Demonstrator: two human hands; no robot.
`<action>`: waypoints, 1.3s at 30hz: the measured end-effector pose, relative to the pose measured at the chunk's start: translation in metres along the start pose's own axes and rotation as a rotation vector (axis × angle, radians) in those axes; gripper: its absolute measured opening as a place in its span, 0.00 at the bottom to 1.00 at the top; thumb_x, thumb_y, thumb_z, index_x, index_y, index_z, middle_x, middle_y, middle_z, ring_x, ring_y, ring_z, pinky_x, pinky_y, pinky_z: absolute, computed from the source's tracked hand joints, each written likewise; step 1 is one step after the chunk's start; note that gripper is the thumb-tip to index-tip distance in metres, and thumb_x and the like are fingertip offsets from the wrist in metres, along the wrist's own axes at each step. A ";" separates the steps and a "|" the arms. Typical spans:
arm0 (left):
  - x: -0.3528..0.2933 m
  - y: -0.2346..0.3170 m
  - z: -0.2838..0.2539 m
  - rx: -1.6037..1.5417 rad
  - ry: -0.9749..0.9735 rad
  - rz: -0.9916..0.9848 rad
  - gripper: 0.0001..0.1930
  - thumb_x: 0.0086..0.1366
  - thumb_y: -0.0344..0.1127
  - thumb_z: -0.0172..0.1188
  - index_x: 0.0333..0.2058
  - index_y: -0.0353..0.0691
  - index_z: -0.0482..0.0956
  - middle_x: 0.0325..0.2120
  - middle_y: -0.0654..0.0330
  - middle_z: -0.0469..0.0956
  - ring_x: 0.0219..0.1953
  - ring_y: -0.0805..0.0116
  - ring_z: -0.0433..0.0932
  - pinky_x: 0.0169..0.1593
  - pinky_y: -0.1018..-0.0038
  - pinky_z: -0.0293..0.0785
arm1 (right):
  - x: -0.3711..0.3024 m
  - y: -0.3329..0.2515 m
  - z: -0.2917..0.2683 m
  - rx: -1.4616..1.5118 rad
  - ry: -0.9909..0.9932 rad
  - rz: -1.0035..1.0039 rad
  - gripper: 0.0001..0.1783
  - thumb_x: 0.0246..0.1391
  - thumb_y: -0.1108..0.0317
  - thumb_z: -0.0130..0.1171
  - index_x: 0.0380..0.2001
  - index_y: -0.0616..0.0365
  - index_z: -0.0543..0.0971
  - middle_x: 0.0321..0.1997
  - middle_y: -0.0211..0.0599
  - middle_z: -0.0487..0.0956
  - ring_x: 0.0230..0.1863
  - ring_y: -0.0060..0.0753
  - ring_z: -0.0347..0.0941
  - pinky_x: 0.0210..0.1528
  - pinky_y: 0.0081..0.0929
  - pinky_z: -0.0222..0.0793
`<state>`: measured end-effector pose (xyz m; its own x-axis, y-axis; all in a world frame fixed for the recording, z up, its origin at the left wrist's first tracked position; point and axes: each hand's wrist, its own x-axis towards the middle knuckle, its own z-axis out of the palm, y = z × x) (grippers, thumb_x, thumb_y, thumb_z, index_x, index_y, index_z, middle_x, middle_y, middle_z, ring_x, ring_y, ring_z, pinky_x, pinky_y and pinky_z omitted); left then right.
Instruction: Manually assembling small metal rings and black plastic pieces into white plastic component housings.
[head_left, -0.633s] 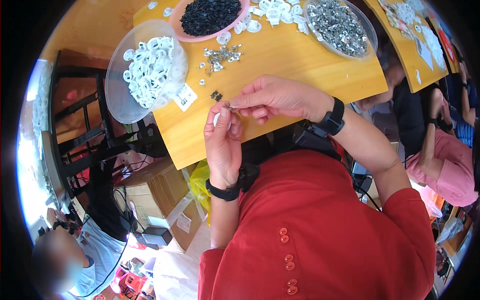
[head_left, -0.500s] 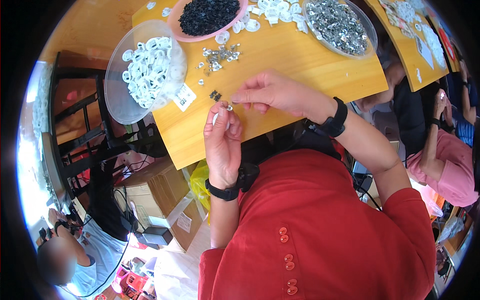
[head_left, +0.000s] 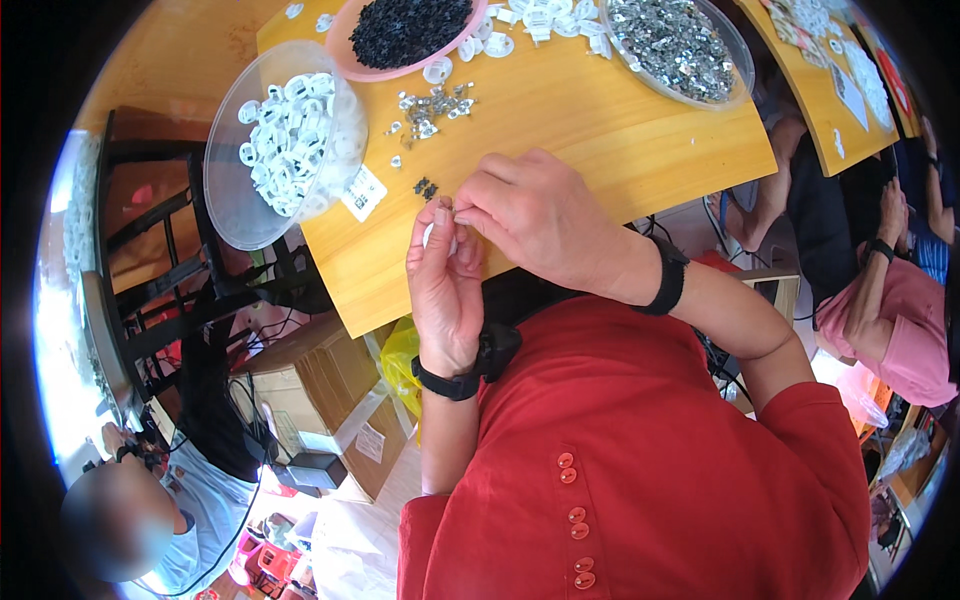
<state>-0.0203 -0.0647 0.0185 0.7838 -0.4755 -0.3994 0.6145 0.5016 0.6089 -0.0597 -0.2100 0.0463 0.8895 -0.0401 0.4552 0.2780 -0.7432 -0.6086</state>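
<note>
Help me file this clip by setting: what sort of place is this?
Probably a small-parts workshop: a clear round tub of white plastic parts, a pink bowl of small black pieces, and a second wood-toned table at the right bearing more white pieces.

Wooden table [head_left: 540, 125]: upper centre
Second table [head_left: 815, 115]: upper right
Black frame [head_left: 160, 150]: left side
Glare [head_left: 65, 290]: white, left edge
</note>
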 end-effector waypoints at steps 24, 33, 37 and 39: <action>-0.001 -0.001 0.002 -0.068 -0.066 -0.065 0.17 0.71 0.42 0.45 0.51 0.37 0.68 0.39 0.64 0.72 0.38 0.74 0.69 0.44 0.77 0.67 | -0.018 0.004 0.012 0.148 0.032 0.069 0.10 0.44 0.73 0.57 0.30 0.55 0.68 0.28 0.34 0.69 0.28 0.39 0.69 0.30 0.33 0.65; -0.001 -0.003 -0.001 -0.101 -0.100 -0.023 0.14 0.69 0.41 0.50 0.43 0.36 0.72 0.38 0.61 0.75 0.37 0.73 0.73 0.44 0.77 0.72 | -0.018 0.007 0.013 0.098 0.039 0.060 0.10 0.43 0.73 0.58 0.29 0.55 0.68 0.29 0.33 0.69 0.28 0.38 0.69 0.29 0.33 0.64; 0.000 -0.004 -0.001 -0.088 -0.089 -0.003 0.13 0.69 0.41 0.50 0.43 0.36 0.72 0.38 0.60 0.76 0.38 0.72 0.74 0.43 0.77 0.73 | -0.018 0.007 0.013 0.119 0.039 0.062 0.10 0.42 0.74 0.58 0.29 0.55 0.67 0.29 0.34 0.69 0.28 0.40 0.69 0.28 0.33 0.64; -0.002 -0.004 0.003 -0.065 -0.068 -0.005 0.11 0.69 0.39 0.50 0.42 0.38 0.72 0.37 0.62 0.75 0.37 0.74 0.73 0.42 0.78 0.71 | -0.018 0.008 0.013 0.178 0.034 0.076 0.11 0.42 0.74 0.58 0.28 0.56 0.67 0.28 0.35 0.69 0.27 0.42 0.69 0.28 0.35 0.64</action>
<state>-0.0242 -0.0678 0.0191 0.7742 -0.5252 -0.3532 0.6247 0.5442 0.5600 -0.0686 -0.2070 0.0247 0.8985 -0.1166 0.4231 0.2726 -0.6074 -0.7462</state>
